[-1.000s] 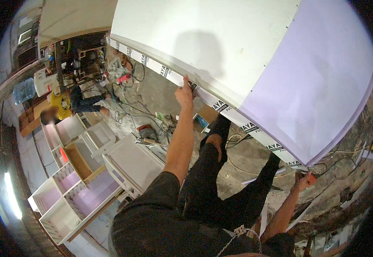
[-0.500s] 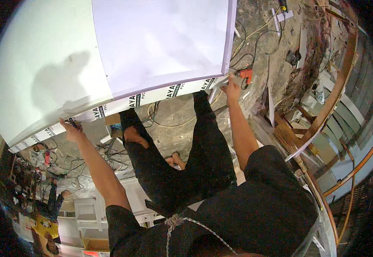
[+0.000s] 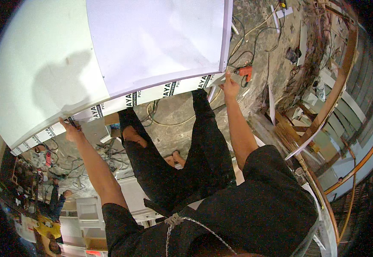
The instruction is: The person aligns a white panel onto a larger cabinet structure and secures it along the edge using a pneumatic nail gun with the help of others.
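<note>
A large white panel [image 3: 156, 38] with a raised rim fills the upper left and stretches away from me. Along its near edge runs a white strip [image 3: 152, 95] with dark printing. Toward the strip's left part, my left hand [image 3: 73, 131] grips it, fingers partly hidden beneath. My right hand [image 3: 230, 89] is closed on the strip's right end, by the panel's near right corner, with the thumb on top. Both arms reach forward, well apart. My head's shadow falls on the panel's left half.
An orange power drill [image 3: 245, 73] lies on the floor just beyond my right hand. Cables [image 3: 169, 125] trail over the dirty floor. Wood offcuts [image 3: 287, 132] and scraps pile up at right. At lower left is another person [image 3: 48, 227] in yellow, near white cabinets [image 3: 88, 210].
The panel and strip have shifted slightly left in view, and my right hand has moved slightly with them. My left hand stays nearly in place. Both grips look unchanged.
</note>
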`<state>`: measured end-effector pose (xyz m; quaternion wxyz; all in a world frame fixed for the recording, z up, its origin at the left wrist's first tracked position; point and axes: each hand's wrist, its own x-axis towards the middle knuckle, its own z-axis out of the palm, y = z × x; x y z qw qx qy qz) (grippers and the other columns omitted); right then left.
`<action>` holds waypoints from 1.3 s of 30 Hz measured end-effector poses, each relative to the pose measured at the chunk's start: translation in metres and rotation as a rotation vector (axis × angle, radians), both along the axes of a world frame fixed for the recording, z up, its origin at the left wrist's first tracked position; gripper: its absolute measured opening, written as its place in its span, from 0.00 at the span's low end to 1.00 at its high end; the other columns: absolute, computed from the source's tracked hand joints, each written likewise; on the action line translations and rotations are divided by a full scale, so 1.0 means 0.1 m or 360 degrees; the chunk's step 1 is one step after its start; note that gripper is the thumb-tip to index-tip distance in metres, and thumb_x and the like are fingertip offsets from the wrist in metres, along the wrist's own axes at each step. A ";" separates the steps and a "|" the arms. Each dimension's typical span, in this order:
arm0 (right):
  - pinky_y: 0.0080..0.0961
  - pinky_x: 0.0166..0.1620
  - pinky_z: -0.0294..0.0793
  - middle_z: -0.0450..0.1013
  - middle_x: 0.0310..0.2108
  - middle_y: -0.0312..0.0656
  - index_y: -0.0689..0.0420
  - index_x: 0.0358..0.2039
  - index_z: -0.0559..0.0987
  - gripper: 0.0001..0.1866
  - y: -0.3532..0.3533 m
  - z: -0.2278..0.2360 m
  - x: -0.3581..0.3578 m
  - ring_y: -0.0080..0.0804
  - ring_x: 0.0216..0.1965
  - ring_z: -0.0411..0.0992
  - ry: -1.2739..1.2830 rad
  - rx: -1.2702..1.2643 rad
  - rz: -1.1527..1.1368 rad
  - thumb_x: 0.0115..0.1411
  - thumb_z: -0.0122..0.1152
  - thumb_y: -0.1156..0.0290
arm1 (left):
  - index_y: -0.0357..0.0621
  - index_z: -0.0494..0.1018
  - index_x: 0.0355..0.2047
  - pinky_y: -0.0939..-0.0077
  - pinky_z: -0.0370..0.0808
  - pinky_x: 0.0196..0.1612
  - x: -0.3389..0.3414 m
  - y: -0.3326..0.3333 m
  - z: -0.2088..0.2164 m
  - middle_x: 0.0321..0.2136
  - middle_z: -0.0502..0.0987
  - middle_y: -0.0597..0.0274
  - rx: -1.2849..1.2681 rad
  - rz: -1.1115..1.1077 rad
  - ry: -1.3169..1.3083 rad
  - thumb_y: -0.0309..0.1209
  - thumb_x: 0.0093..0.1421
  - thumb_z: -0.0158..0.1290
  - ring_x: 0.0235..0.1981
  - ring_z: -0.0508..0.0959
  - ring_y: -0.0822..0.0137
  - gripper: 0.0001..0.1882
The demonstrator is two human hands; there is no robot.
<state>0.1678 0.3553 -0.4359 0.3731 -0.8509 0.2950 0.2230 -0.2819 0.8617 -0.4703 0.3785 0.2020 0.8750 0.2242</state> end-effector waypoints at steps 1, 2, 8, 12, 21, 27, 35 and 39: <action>0.25 0.35 0.82 0.77 0.31 0.47 0.73 0.36 0.79 0.33 0.03 0.03 -0.02 0.30 0.31 0.78 0.0010 0.0028 0.0012 0.61 0.61 0.46 | 0.42 0.73 0.21 0.68 0.70 0.19 0.01 -0.01 0.02 0.20 0.74 0.63 -0.0003 -0.0004 0.0005 0.63 0.43 0.66 0.19 0.73 0.67 0.33; 0.25 0.35 0.82 0.77 0.31 0.47 0.73 0.36 0.79 0.33 0.05 0.05 -0.04 0.30 0.31 0.78 0.0016 0.0026 0.0008 0.61 0.61 0.46 | 0.42 0.73 0.21 0.69 0.70 0.18 0.01 -0.02 0.04 0.20 0.74 0.62 -0.0032 -0.0040 0.0060 0.64 0.42 0.66 0.19 0.73 0.67 0.34; 0.28 0.27 0.76 0.75 0.21 0.44 0.68 0.23 0.79 0.34 0.02 0.06 0.01 0.31 0.23 0.75 -0.0079 -0.0271 0.0212 0.59 0.61 0.42 | 0.38 0.74 0.22 0.68 0.70 0.18 0.05 -0.06 0.04 0.21 0.74 0.61 -0.0101 -0.0107 0.0228 0.68 0.40 0.64 0.20 0.74 0.67 0.39; 0.29 0.30 0.80 0.77 0.27 0.48 0.72 0.30 0.79 0.35 0.16 0.05 0.02 0.33 0.27 0.77 0.0026 -0.0170 0.0115 0.58 0.61 0.43 | 0.36 0.74 0.22 0.68 0.68 0.17 -0.07 0.07 0.08 0.21 0.74 0.60 -0.0105 -0.0182 0.0300 0.70 0.39 0.63 0.20 0.73 0.66 0.41; 0.28 0.22 0.73 0.74 0.17 0.44 0.69 0.20 0.79 0.34 0.27 -0.10 0.05 0.31 0.18 0.73 -0.0102 -0.0148 0.0138 0.57 0.63 0.42 | 0.36 0.76 0.26 0.69 0.72 0.20 -0.39 0.34 0.07 0.20 0.75 0.58 -0.0130 -0.0657 0.0443 0.69 0.51 0.55 0.18 0.74 0.64 0.39; 0.28 0.24 0.76 0.77 0.23 0.45 0.70 0.29 0.81 0.34 -0.04 0.09 -0.03 0.32 0.21 0.75 -0.0002 -0.0281 0.0104 0.58 0.61 0.42 | 0.32 0.75 0.25 0.68 0.72 0.19 0.15 -0.16 0.28 0.21 0.76 0.56 -0.0402 -0.0424 0.0376 0.74 0.47 0.52 0.18 0.75 0.62 0.46; 0.32 0.34 0.84 0.78 0.35 0.46 0.66 0.41 0.80 0.28 0.13 0.11 -0.03 0.34 0.34 0.79 0.0056 -0.0175 0.0026 0.61 0.61 0.48 | 0.34 0.76 0.30 0.69 0.76 0.27 -0.10 -0.14 0.10 0.28 0.76 0.58 -0.0161 -0.0256 0.0212 0.70 0.44 0.60 0.26 0.75 0.62 0.42; 0.31 0.33 0.84 0.77 0.33 0.43 0.64 0.39 0.80 0.25 0.11 0.13 -0.05 0.33 0.32 0.78 0.0099 -0.0123 -0.0033 0.61 0.61 0.49 | 0.32 0.75 0.33 0.68 0.76 0.31 -0.14 -0.18 0.11 0.34 0.77 0.56 -0.0213 -0.0252 0.0177 0.65 0.47 0.62 0.33 0.76 0.63 0.40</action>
